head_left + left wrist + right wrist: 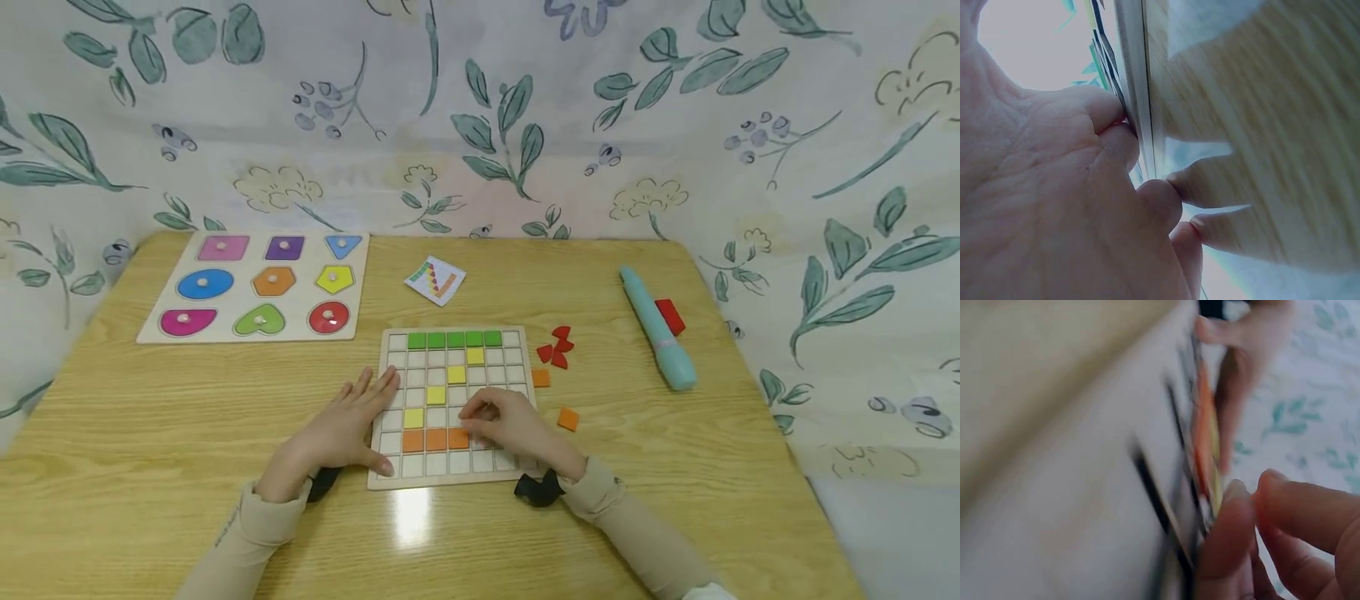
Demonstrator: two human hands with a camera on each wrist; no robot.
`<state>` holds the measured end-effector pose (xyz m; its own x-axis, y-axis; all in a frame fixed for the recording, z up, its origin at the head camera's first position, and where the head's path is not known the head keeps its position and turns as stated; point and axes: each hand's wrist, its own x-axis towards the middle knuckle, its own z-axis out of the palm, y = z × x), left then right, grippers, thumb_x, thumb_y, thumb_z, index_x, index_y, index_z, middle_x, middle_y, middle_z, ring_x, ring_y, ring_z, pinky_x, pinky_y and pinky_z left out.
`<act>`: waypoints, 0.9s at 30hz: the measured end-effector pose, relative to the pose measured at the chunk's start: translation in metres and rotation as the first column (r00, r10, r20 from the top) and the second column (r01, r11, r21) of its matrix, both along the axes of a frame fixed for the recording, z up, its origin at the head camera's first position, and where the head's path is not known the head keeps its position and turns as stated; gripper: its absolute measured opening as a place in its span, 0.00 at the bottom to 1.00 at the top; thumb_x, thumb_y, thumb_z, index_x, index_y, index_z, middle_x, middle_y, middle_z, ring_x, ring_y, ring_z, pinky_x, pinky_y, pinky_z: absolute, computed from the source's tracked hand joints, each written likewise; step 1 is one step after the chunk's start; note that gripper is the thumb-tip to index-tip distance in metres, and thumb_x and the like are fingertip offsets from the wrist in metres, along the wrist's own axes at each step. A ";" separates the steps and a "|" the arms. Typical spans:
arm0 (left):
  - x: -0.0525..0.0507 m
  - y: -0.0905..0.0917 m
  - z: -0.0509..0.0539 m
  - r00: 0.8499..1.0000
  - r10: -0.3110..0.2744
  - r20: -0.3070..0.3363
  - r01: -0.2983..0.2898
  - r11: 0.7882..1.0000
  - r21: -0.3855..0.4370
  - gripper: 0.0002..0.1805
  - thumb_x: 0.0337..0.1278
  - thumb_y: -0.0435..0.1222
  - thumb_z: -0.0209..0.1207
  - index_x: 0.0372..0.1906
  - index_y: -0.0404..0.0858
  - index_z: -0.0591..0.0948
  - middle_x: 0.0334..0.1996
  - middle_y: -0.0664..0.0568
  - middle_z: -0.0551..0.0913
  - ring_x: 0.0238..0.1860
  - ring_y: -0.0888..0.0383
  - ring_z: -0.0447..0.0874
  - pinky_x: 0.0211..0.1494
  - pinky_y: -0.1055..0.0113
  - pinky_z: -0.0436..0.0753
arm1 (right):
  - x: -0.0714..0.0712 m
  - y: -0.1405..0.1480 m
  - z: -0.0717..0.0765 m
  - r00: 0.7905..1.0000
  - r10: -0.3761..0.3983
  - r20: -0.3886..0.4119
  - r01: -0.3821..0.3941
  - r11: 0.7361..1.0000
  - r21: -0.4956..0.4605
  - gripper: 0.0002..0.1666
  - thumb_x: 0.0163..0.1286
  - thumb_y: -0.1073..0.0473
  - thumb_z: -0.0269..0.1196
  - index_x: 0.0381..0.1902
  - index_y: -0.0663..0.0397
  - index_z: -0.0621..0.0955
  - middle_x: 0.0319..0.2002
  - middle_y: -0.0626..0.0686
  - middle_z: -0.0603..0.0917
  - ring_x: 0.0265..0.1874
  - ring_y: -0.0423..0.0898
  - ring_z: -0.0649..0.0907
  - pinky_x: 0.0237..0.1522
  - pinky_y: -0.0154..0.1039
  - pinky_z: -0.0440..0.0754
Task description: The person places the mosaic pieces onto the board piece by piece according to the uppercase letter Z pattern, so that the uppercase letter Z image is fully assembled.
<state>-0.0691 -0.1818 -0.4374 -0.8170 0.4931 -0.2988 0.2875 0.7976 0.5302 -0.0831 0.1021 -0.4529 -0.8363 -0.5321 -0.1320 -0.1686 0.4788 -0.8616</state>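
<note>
The grid board (378, 479) lies on the table with a green row, a yellow diagonal and a row of orange tiles (436, 440). Spread fingers of my left hand (341, 429) rest on its left edge; in the left wrist view that hand (1066, 200) is against the board's side (1137, 81). My right hand (517, 427) hovers over the lower right part, its bent thumb and fingers beside the rightmost orange tile of the row. In the right wrist view, blurred, the fingertips of this hand (1249, 487) are close together, with no tile visible between them.
Loose orange tiles (568, 418) and several red pieces (560, 346) lie right of the board. Farther right are a turquoise object (656, 329) and a red block (671, 317). A shape puzzle (300, 326) is at the back left, a picture card (436, 280) behind the board.
</note>
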 end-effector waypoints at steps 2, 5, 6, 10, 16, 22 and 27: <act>0.000 0.001 -0.001 1.000 -0.005 0.001 0.005 1.000 0.006 0.69 0.28 0.53 0.76 0.76 0.32 0.49 0.78 0.38 0.44 0.76 0.32 0.34 0.75 0.34 0.41 | -0.011 0.021 0.004 0.999 -0.004 0.033 0.003 1.000 0.021 0.09 0.69 0.57 0.62 0.43 0.54 0.83 0.34 0.51 0.84 0.28 0.37 0.80 0.32 0.30 0.79; 0.000 0.002 -0.002 1.000 -0.009 0.000 0.009 1.000 0.011 0.69 0.28 0.52 0.76 0.76 0.32 0.48 0.78 0.38 0.44 0.76 0.32 0.34 0.75 0.34 0.41 | -0.025 0.059 0.018 0.999 -0.036 -0.015 0.037 0.993 0.114 0.11 0.68 0.59 0.63 0.46 0.58 0.81 0.36 0.53 0.83 0.32 0.41 0.79 0.36 0.31 0.78; 0.000 0.002 -0.002 1.000 -0.010 -0.003 0.010 1.000 0.011 0.69 0.28 0.53 0.76 0.76 0.32 0.48 0.78 0.38 0.44 0.76 0.32 0.34 0.75 0.34 0.41 | -0.028 0.071 0.023 0.998 -0.048 -0.027 0.052 0.986 0.156 0.13 0.66 0.60 0.64 0.46 0.59 0.81 0.36 0.53 0.82 0.33 0.42 0.79 0.37 0.32 0.78; 0.001 0.001 -0.001 1.000 -0.003 0.003 0.003 1.000 0.019 0.70 0.28 0.52 0.76 0.76 0.32 0.48 0.78 0.38 0.43 0.76 0.32 0.33 0.75 0.35 0.41 | -0.031 0.108 0.037 0.996 -0.085 0.005 0.079 0.946 0.314 0.18 0.60 0.60 0.70 0.45 0.64 0.79 0.32 0.53 0.80 0.31 0.44 0.77 0.35 0.35 0.76; 0.001 0.001 -0.001 1.000 0.005 0.008 -0.005 0.999 0.031 0.70 0.28 0.54 0.75 0.76 0.33 0.48 0.78 0.39 0.43 0.77 0.33 0.32 0.75 0.35 0.40 | -0.029 0.114 0.036 0.995 -0.088 0.037 0.057 0.862 0.504 0.25 0.53 0.53 0.75 0.42 0.59 0.77 0.29 0.50 0.78 0.27 0.43 0.75 0.31 0.34 0.73; 0.001 0.000 -0.002 1.000 0.003 0.003 -0.003 1.000 0.028 0.70 0.29 0.54 0.75 0.76 0.33 0.47 0.78 0.39 0.43 0.77 0.33 0.32 0.75 0.36 0.40 | -0.031 0.099 0.031 0.979 -0.186 -0.081 0.197 0.777 0.597 0.19 0.57 0.54 0.72 0.41 0.58 0.80 0.37 0.54 0.80 0.31 0.47 0.78 0.32 0.39 0.76; 0.001 -0.002 -0.003 1.000 -0.001 0.007 0.001 1.000 0.023 0.69 0.29 0.54 0.75 0.77 0.33 0.47 0.78 0.39 0.42 0.77 0.33 0.32 0.75 0.36 0.39 | -0.034 0.093 0.025 0.964 -0.205 -0.170 0.266 0.779 0.568 0.13 0.64 0.58 0.66 0.42 0.60 0.80 0.40 0.57 0.79 0.35 0.49 0.79 0.38 0.44 0.79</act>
